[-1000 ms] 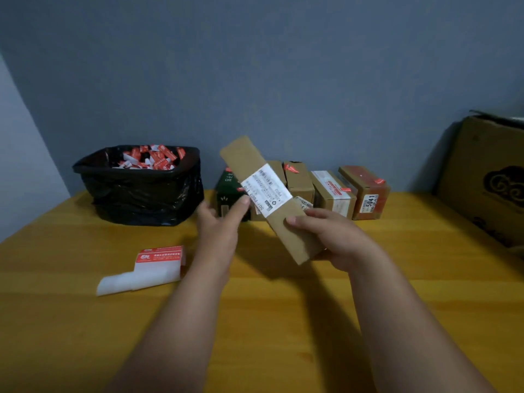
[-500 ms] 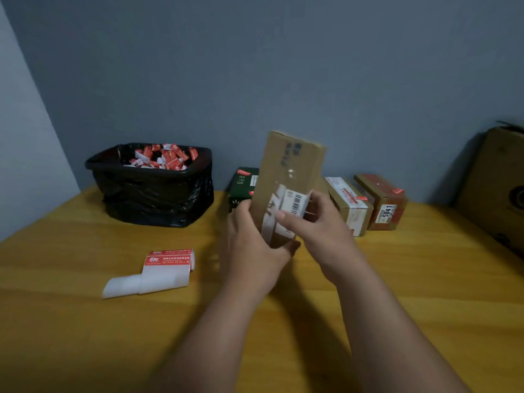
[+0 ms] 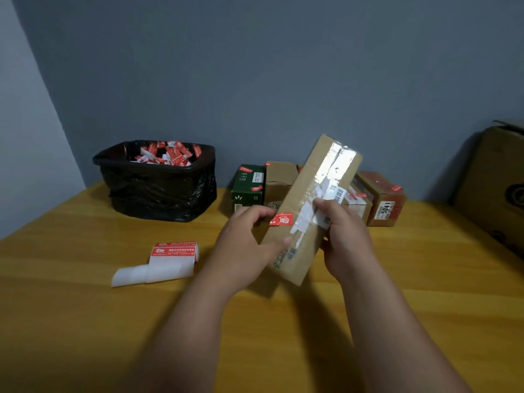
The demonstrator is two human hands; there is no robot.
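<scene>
The step in hand looks like labelling: a long cardboard parcel [image 3: 312,199] is held tilted above the middle of the desk [image 3: 85,321], its top end leaning toward 1 o'clock. A red sticker [image 3: 280,219] sits on its left edge. The left hand [image 3: 243,245] grips that edge, fingers [image 3: 256,214] curled round it at the sticker and thumb flat on the front face. The right hand [image 3: 346,239] holds the opposite edge at 3 o'clock, its fingers curled over the white shipping label.

The next move probably calls for rubbing the sticker down flat while the right hand steadies the parcel. After that the parcel would go with the boxes at 12 o'clock.

Counted:
- One parcel in hand, carrying one red sticker.
- At least four boxes in the back row: a green box [image 3: 248,185], a brown box [image 3: 279,180], a white-labelled box [image 3: 357,202] and a reddish box [image 3: 382,199]. The parcel hides part of the row.
- One black-lined bin [image 3: 158,194] at 10 o'clock, holding many red and white slips [image 3: 170,154], too many to count.
- One strip of stickers [image 3: 161,262] at 9 o'clock.
- One large carton [image 3: 496,188] at 3 o'clock
</scene>
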